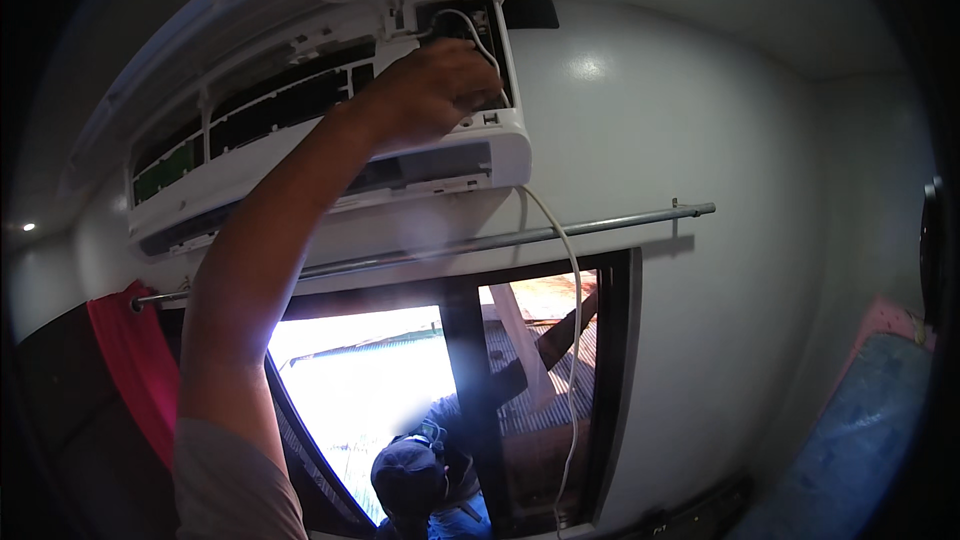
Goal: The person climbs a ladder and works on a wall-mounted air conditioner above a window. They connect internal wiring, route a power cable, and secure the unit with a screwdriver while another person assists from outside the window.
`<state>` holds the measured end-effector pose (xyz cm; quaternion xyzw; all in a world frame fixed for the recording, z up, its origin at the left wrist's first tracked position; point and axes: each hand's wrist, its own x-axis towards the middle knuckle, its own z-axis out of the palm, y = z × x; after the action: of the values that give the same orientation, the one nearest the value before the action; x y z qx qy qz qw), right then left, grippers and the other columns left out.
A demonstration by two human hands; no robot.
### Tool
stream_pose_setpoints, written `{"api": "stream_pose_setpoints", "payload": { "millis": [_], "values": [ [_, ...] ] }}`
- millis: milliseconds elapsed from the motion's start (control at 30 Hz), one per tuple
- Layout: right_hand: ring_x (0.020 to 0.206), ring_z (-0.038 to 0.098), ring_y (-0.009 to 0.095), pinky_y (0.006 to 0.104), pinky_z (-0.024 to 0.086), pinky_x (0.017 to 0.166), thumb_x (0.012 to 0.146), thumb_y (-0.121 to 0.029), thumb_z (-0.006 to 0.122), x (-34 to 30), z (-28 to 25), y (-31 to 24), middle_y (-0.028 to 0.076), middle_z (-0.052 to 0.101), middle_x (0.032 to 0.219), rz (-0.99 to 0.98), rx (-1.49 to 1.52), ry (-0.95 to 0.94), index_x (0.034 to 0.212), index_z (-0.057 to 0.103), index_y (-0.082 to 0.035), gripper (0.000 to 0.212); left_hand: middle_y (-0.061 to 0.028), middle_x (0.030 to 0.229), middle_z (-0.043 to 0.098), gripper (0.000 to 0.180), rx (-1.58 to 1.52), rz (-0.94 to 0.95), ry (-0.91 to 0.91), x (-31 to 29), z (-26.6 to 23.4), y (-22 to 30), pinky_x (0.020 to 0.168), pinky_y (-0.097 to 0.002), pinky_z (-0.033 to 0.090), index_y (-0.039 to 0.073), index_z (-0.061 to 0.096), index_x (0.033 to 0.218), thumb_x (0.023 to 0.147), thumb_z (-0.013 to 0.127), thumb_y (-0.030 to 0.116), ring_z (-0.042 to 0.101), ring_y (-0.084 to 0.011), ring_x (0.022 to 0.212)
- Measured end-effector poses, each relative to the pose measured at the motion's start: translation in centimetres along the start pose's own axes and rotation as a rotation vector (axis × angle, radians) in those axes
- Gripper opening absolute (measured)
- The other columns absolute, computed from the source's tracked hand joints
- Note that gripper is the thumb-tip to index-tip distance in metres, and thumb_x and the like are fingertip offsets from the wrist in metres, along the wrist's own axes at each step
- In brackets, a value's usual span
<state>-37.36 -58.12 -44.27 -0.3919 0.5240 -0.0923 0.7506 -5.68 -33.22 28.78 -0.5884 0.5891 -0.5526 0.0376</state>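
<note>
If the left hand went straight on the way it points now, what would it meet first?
Most likely the white wire looping across the open compartment at the right end of the air conditioner, close by the left hand; depth is unclear.

Left hand [435, 90]: fingertips hidden. White panel [270, 15] cropped by top edge; capped person [412, 475] by bottom.

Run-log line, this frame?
left hand: at AC, grip unclear | right hand: out of view | AC: front open | cable: hanging past window
</note>
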Motion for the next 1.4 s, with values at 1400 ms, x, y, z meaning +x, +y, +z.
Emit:
{"api": "stream_pose_setpoints", "payload": {
  "millis": [1400],
  "values": [
    [0.056, 0.051, 0.011, 0.0292, 0.04, 0.05, 0.095, -0.024, 0.068, 0.8, 6.0, -14.7, -0.003, 0.057, 0.067, -0.669, -0.095, -0.015, 0.078, 0.066, -0.016, 0.019, -0.0005, 0.123, 0.065, 0.023, 0.228, 0.277, -0.061, -0.7, -0.3, -3.2, 0.102, -0.0352, 0.057, 0.015, 0.072, 0.117, 0.094, 0.073, 0.013, 0.056, -0.0185, 0.125]
  ]
}}
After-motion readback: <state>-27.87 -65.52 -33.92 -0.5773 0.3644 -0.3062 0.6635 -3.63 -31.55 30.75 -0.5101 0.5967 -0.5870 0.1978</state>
